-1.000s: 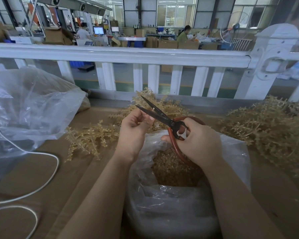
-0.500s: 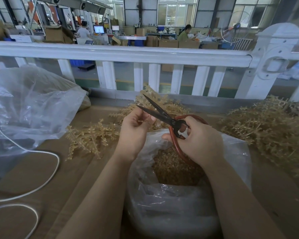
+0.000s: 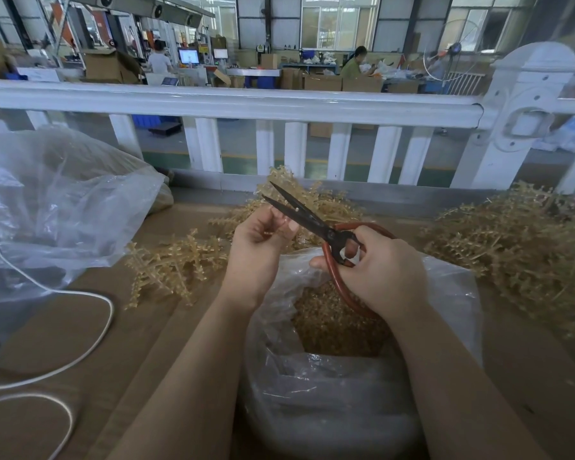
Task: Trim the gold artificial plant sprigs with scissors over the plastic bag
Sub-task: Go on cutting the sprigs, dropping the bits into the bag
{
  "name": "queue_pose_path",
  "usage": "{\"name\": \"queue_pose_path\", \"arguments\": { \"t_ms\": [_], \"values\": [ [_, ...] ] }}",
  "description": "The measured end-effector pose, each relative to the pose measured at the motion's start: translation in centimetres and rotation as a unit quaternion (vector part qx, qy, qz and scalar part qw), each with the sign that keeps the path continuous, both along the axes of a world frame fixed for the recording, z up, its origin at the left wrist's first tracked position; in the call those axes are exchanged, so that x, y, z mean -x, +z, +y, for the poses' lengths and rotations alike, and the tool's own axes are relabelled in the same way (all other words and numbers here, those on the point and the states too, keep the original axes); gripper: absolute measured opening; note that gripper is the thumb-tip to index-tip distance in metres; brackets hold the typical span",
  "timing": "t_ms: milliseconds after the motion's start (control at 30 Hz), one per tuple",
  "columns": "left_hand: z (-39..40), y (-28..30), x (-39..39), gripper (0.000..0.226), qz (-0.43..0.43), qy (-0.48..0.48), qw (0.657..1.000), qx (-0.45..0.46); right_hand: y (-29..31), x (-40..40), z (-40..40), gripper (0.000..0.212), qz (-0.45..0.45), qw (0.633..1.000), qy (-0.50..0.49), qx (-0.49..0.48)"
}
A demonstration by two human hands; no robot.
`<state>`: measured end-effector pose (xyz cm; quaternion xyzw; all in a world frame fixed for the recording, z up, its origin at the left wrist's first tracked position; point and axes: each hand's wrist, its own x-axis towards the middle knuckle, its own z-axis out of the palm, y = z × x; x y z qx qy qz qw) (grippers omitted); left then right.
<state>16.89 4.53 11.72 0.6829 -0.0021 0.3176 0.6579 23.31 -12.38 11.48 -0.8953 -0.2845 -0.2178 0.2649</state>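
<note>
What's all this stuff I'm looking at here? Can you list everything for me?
Red-handled black-bladed scissors: one, blades open, in the right hand.
Small gold sprig piece: one, pinched in the left hand.
Loose gold plastic sprigs: several, table left of centre.
Gold sprig heap: one, table right.
Clear plastic bag of gold trimmings: one, under the hands.
Large clear plastic bag: one, far left.
White cord: one, looping at left.
White railing: one, behind the table.
Left hand: one, centre.
Right hand: one, centre-right.

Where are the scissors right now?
In the head view the scissors are centre frame, held in the right hand above the open plastic bag, blades open and pointing up-left beside the left hand.
</note>
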Motion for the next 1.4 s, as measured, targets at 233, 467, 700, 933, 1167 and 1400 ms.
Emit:
{"name": "queue_pose_path", "arguments": {
  "t_ms": [233,467,700,933,1167,1400],
  "values": [
    [-0.1,0.0,0.1,0.011,0.007,-0.013,1.000,0.027,-0.1,-0.1,-0.1,0.069,0.013,1.000,0.018,-0.017],
    [-0.3,-0.1,0.1,0.014,0.059,-0.050,0.995,0.067,-0.2,-0.1,0.7,0.048,0.153,0.968,0.096,-0.172],
    [-1.7,0.1,0.2,0.016,0.075,-0.125,0.985,0.093,-0.5,-0.7,1.1,0.028,0.226,0.935,0.121,-0.247],
    [-1.5,0.4,0.3,0.015,0.077,-0.090,0.986,0.116,-0.6,-0.7,1.1,0.014,0.195,0.942,0.112,-0.247],
    [-1.0,0.2,0.2,0.009,0.077,-0.062,0.984,0.146,-0.3,-0.5,1.0,0.013,0.173,0.958,0.100,-0.204],
    [-0.5,0.1,0.2,0.004,0.056,-0.047,0.990,0.118,0.0,-0.3,0.6,0.062,0.138,0.980,0.055,-0.131]
  ]
}}
